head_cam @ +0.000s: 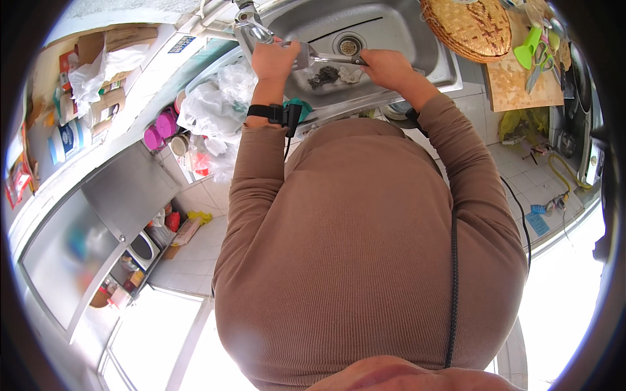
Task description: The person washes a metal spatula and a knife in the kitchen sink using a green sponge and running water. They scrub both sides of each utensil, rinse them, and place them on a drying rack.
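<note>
Over a stainless steel sink (415, 29), my right hand (386, 68) is closed on the dark handle end of a metal turner (337, 57). The turner's broad blade lies to the left, at the fingers of my left hand (276, 61), which grips it beneath the chrome faucet (255, 27). Whether water runs is unclear. Below the turner, in the basin, lie a dark scouring pad (324, 76) and a pale crumpled cloth or pad (349, 75). The round drain strainer (349, 46) is behind the turner's handle, and a thin dark stick (345, 30) rests farther back.
Woven baskets (467, 29) sit right of the sink, by a wooden cutting board (525, 93) with green-handled scissors (538, 68). Plastic bags (210, 107) crowd the left side of the sink. A black cable (518, 210) hangs beside my right arm.
</note>
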Demonstrator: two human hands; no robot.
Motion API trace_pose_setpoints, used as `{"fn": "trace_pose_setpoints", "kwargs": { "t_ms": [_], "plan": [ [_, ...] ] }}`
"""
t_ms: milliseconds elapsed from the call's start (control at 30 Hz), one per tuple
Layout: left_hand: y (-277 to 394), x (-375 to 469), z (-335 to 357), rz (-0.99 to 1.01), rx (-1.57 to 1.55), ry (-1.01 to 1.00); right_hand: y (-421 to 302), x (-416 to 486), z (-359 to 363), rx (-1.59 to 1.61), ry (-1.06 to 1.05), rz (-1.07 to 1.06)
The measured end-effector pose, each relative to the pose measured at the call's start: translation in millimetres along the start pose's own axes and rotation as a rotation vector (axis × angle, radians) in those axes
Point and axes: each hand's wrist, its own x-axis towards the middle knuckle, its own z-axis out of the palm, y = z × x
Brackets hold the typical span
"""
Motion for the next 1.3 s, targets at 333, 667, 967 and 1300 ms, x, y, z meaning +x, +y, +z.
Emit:
{"fn": "trace_pose_setpoints", "kwargs": {
  "t_ms": [333, 667, 967, 1300],
  "plan": [
    [-8.9, 3.7, 0.1, 0.155, 0.260, -0.063, 5.7, 1.5, -3.9, 0.010, -0.078, 0.006],
    [-3.1, 2.8, -1.4, 0.200, 0.301, -0.227, 4.6, 2.3, -4.8, 0.020, -0.128, 0.008],
    [16.7, -1.2, -0.9, 0.214, 0.498, -0.263, 7.6, 3.2, -2.3, 0.065, -0.104, 0.020],
    [6.8, -11.6, 2.7, 0.354, 0.451, -0.122, 8.4, 2.2, -9.6, -0.002, -0.112, -0.038]
  ]
}}
